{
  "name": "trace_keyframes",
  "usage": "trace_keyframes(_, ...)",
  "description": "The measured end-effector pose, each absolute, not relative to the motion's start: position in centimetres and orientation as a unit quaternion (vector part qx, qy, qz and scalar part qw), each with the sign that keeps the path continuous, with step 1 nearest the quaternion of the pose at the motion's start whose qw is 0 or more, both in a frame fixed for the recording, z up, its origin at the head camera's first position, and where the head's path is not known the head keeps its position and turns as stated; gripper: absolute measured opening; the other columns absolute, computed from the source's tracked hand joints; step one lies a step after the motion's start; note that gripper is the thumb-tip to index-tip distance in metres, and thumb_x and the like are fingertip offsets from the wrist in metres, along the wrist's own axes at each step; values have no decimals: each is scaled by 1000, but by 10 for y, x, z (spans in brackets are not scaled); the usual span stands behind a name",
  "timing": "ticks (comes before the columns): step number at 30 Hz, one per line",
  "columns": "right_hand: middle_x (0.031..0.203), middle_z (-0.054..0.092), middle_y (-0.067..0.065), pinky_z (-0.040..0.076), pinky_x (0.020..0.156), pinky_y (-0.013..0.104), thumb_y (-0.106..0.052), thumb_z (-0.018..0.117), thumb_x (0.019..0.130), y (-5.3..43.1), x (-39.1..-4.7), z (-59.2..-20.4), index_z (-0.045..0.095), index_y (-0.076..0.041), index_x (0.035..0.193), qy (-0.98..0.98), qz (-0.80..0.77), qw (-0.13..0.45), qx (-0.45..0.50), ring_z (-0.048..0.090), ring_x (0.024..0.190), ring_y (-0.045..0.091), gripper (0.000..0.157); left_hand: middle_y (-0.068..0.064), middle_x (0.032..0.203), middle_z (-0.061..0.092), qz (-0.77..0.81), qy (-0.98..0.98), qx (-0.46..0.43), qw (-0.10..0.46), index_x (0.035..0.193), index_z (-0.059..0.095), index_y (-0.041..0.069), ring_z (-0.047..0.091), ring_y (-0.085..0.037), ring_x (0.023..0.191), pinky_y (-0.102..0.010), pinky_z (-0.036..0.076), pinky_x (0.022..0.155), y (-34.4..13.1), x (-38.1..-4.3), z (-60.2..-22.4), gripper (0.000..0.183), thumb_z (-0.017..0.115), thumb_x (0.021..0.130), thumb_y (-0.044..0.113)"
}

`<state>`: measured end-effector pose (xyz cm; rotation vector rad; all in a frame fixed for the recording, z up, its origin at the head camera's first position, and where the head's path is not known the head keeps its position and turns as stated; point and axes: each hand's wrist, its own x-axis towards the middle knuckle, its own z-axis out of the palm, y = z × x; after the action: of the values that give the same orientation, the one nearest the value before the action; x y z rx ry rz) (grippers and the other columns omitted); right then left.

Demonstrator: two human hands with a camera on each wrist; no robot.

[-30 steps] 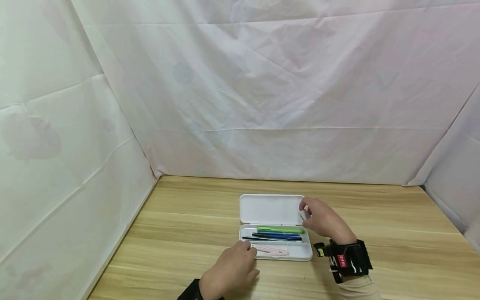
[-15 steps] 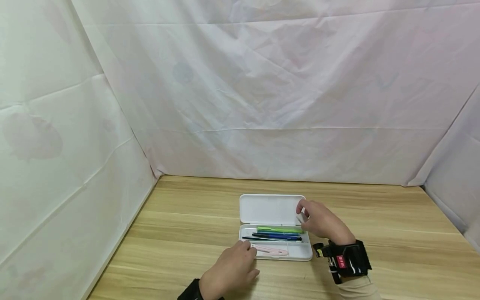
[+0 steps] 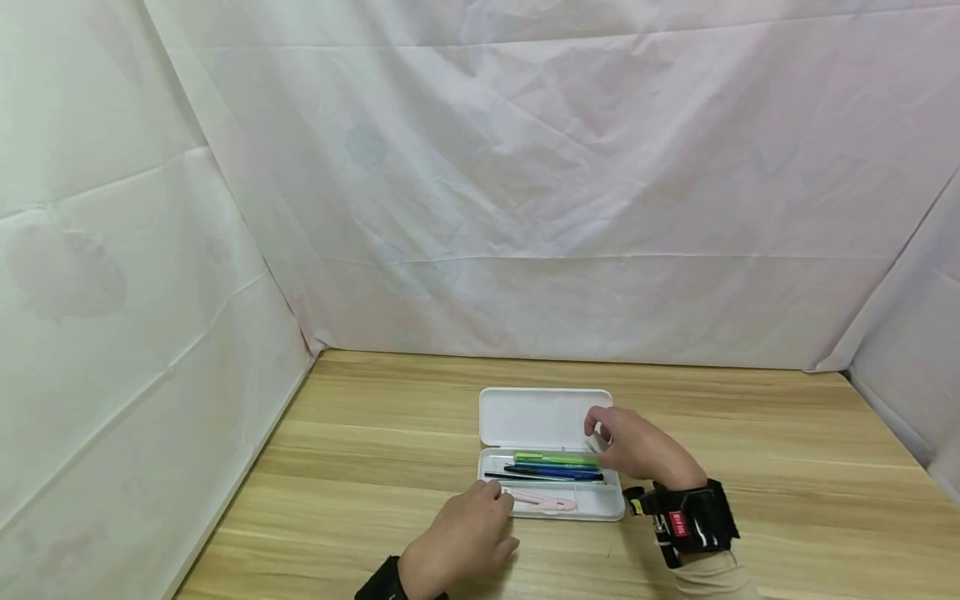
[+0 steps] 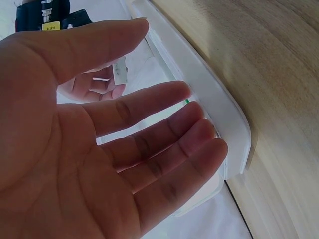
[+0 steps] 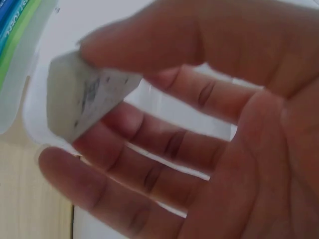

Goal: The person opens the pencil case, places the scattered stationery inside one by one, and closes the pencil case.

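An open white pencil case (image 3: pixel 600 501) lies on the table with its lid (image 3: pixel 532 418) folded back. My right hand (image 3: pixel 647 447) holds a small white eraser (image 5: pixel 92 94) between thumb and fingertips, above the case's right end near the hinge. Faint dark print shows on the eraser's face. My left hand (image 3: pixel 461 533) is at the case's front left corner, thumb apart and fingers fairly straight. In the left wrist view its fingertips lie against or close beside the case wall (image 4: pixel 219 107); contact is unclear. The left palm holds nothing.
Green (image 3: pixel 558 458) and blue (image 3: pixel 551 472) pens lie in the case's rear compartment. A slim pink tool (image 3: pixel 546 502) sits in a front compartment. The wooden table (image 3: pixel 375 467) meets hanging white cloth (image 3: pixel 570 208) at the back and sides.
My right hand has shifted a little left and toward the case with the eraser, over the lid's right end near the hinge. The left hand has stayed still.
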<state>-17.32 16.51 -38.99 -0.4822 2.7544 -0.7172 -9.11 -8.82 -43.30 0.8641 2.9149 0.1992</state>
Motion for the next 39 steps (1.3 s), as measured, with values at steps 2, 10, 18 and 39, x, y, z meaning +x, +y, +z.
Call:
trace_keyframes(2, 90, 55, 7, 45, 67, 35, 4, 73, 78, 163, -174, -391, 59, -10, 101, 945, -244, 134, -171, 51, 80, 22, 30, 2, 88, 56, 66, 955, 284, 48, 101, 67, 9, 51, -9, 80, -24, 47, 67, -88, -91, -433, 33, 74, 85, 37)
trace_keyframes(10, 89, 56, 6, 46, 67, 36, 4, 73, 78, 160, -174, -394, 60, -10, 101, 945, -240, 143, -172, 51, 79, 21, 30, 2, 88, 56, 66, 955, 284, 51, 101, 67, 9, 51, -9, 81, -24, 47, 68, -88, -92, -432, 32, 74, 86, 37)
trace_keyframes(18, 91, 56, 6, 45, 63, 34, 5, 71, 78, 158, -173, -394, 60, -10, 103, 942, -241, 151, -177, 51, 79, 21, 31, 2, 89, 57, 64, 955, 283, 57, 101, 67, 9, 51, -9, 81, -25, 47, 68, -88, -92, -433, 33, 73, 86, 37)
trace_keyframes(39, 81, 52, 6, 41, 60, 34, 8, 71, 76, 148, -169, -398, 60, -14, 95, 939, -226, 198, -166, 50, 72, 21, 31, 2, 88, 56, 64, 956, 282, 53, 102, 68, 9, 50, -9, 80, -24, 47, 66, -89, -92, -434, 34, 74, 85, 38)
